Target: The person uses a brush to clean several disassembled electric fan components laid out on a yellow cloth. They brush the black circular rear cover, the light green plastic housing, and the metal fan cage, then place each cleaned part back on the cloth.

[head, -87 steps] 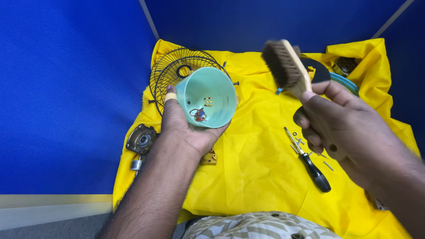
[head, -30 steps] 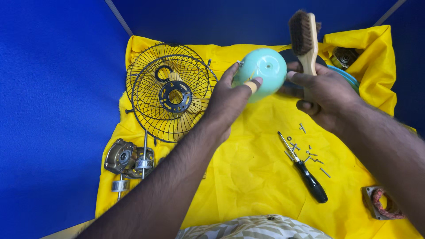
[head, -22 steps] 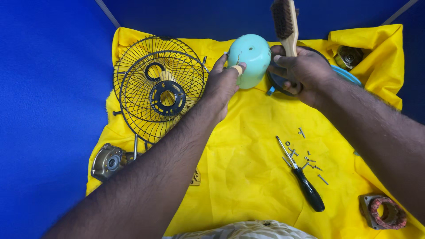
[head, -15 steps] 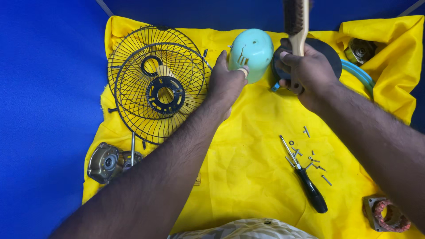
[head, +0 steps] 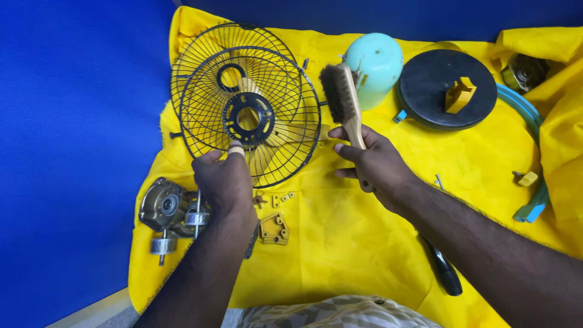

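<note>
I have the wooden-handled brush [head: 344, 100] in my right hand [head: 375, 167], fingers wrapped tight around the lower handle, the dark bristle head pointing up and away over the yellow cloth [head: 364, 243]. Its tip sits just beside the mint-green dome cover [head: 376, 64], which lies on the cloth near the top; I can't tell whether the two touch. My left hand [head: 223, 182] is at the lower rim of the black wire fan guard [head: 249, 115], fingers curled at the wire edge with the thumb up; whether it really grips the wire I cannot tell. A second guard lies underneath the first. Right of the dome lies a round black base [head: 446, 88] with a yellow piece at its centre. By my left wrist sits a metal motor housing [head: 167, 209], with small brass brackets [head: 274, 228] just right of it. A black screwdriver handle [head: 443, 273] shows under my right forearm.
</note>
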